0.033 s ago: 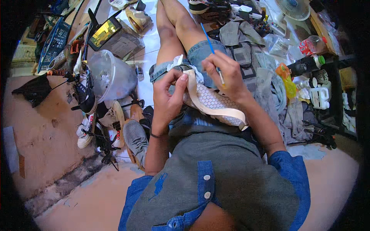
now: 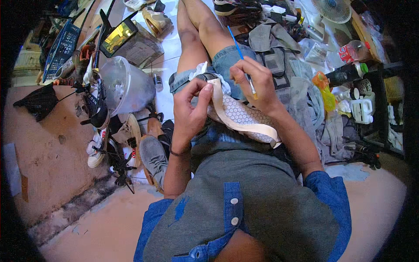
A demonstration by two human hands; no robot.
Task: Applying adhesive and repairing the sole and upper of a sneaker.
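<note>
My left hand [image 2: 192,102] is closed on the toe or heel end of a shoe [image 2: 246,112] that lies across my lap. Its surface has a pale hexagon pattern, and a cream band [image 2: 229,121] curves along its near edge. Which end I grip is hidden by my fingers. Above the shoe, my right hand [image 2: 255,81] pinches a thin paintbrush [image 2: 235,42] with a blue handle. The yellowish bristle tip points down toward the patterned surface; contact cannot be made out. White crumpled material [image 2: 201,69] sits on my lap behind the left hand.
To the left stand a clear plastic tub [image 2: 128,85], a box with a phone [image 2: 118,37] on it, and several shoes, including a grey one [image 2: 152,159]. Grey cloths [image 2: 301,100], bottles [image 2: 362,109] and a fan [image 2: 334,8] fill the right side.
My right hand has tilted slightly, and the brush tip has shifted a little to the right and down. The left hand and the shoe stay in place.
</note>
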